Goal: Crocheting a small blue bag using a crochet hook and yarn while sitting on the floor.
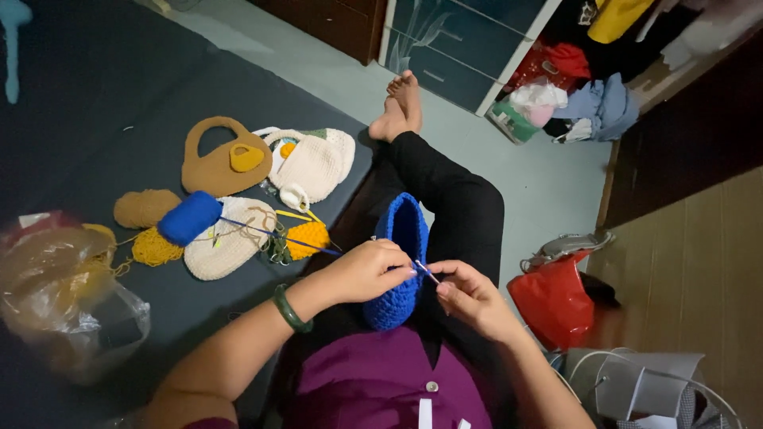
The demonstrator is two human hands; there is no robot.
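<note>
Seen from the head camera: the left hand [367, 270] grips a blue crocheted piece [400, 262] on the lap, the right hand [469, 298] pinches a crochet hook [426, 272] at its edge; blue yarn ball [189, 218] lies well left on the dark mat [95, 95], bare floor [548, 191] open to the right.

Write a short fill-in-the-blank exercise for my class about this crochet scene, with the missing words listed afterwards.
1. The left hand grips a crocheted piece coloured ____.
2. The right hand pinches a thin crochet ____.
3. The green bangle circles the ____ wrist.
4. The blue yarn ball lies on a dark ____.

Missing words: blue; hook; left; mat
</note>
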